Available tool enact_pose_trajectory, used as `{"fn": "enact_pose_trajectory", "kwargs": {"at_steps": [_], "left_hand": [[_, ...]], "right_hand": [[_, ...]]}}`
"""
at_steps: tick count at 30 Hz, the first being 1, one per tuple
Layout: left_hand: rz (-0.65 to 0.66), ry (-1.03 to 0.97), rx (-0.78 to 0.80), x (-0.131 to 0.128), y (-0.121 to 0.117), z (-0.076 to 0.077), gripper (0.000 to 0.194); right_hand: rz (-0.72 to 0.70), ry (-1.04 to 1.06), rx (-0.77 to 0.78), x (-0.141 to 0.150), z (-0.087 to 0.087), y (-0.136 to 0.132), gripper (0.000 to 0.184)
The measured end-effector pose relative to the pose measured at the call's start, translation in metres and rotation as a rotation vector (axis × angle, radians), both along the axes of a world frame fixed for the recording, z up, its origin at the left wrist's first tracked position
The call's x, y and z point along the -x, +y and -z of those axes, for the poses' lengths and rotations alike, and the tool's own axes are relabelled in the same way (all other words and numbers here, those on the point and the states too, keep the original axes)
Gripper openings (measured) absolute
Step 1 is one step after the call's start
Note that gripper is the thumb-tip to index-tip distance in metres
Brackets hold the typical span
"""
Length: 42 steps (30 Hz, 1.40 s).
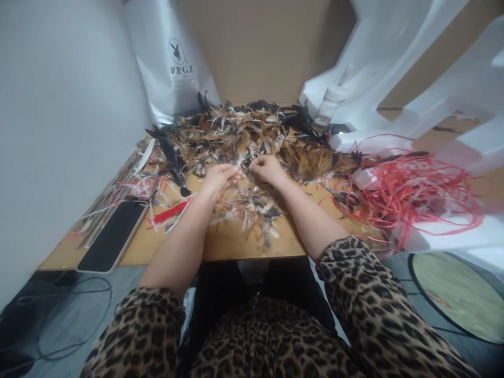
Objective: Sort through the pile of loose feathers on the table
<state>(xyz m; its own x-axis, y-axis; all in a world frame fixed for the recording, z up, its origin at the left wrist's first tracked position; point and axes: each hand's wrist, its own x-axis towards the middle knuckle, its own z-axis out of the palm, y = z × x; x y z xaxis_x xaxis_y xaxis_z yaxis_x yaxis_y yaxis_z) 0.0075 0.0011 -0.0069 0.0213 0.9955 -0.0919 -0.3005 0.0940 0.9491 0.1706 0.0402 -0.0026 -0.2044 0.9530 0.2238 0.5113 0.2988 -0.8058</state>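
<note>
A wide heap of brown, white and black feathers (240, 126) lies along the back of the table. At its front edge my left hand (221, 177) is closed in a pinch, with a small pale bit at the fingertips that looks like a feather. Just to its right, my right hand (266, 169) is also pinched; what sits between its fingers is too small to make out. A narrow gap parts the two hands. Below them, loose small feathers (260, 205) are scattered on the wooden tabletop (236, 247).
At the left lie a phone (113, 236), a red strip bundle (170, 211) and thin sticks. A tangle of red ribbon (417, 194) covers the right side, with dark-handled scissors (348, 199) beside it. Behind stand a printed white bag (173, 63) and a clear bottle (329, 105). A round stool (460, 289) is at right.
</note>
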Motion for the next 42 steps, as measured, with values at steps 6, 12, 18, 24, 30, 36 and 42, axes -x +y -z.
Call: {"fn": "enact_pose_trajectory", "kwargs": {"at_steps": [6, 12, 18, 24, 30, 36, 42], "left_hand": [[-0.046, -0.052, 0.003, 0.001, 0.002, 0.001, 0.011], [-0.044, -0.105, 0.010, 0.002, 0.002, 0.000, 0.008], [-0.017, -0.126, 0.032, 0.004, 0.002, 0.002, 0.008], [0.047, -0.165, 0.106, 0.002, 0.002, 0.003, 0.007], [0.085, -0.204, 0.118, 0.000, 0.000, 0.001, 0.006], [0.102, -0.223, 0.136, -0.003, -0.004, -0.003, 0.005], [0.115, -0.269, 0.145, -0.006, -0.005, -0.006, 0.009]], "right_hand": [[0.096, -0.552, -0.021, 0.005, 0.000, -0.009, 0.017], [0.112, -0.309, 0.013, 0.004, 0.002, -0.003, 0.015], [0.018, 0.444, 0.278, 0.000, -0.004, 0.001, 0.017], [-0.128, 0.764, 0.330, 0.015, -0.008, -0.008, 0.022], [-0.066, 0.784, 0.228, 0.025, -0.005, -0.013, 0.020], [0.000, 0.788, 0.129, 0.031, 0.000, -0.013, 0.020], [0.016, 0.762, 0.050, 0.037, 0.001, -0.017, 0.018]]}}
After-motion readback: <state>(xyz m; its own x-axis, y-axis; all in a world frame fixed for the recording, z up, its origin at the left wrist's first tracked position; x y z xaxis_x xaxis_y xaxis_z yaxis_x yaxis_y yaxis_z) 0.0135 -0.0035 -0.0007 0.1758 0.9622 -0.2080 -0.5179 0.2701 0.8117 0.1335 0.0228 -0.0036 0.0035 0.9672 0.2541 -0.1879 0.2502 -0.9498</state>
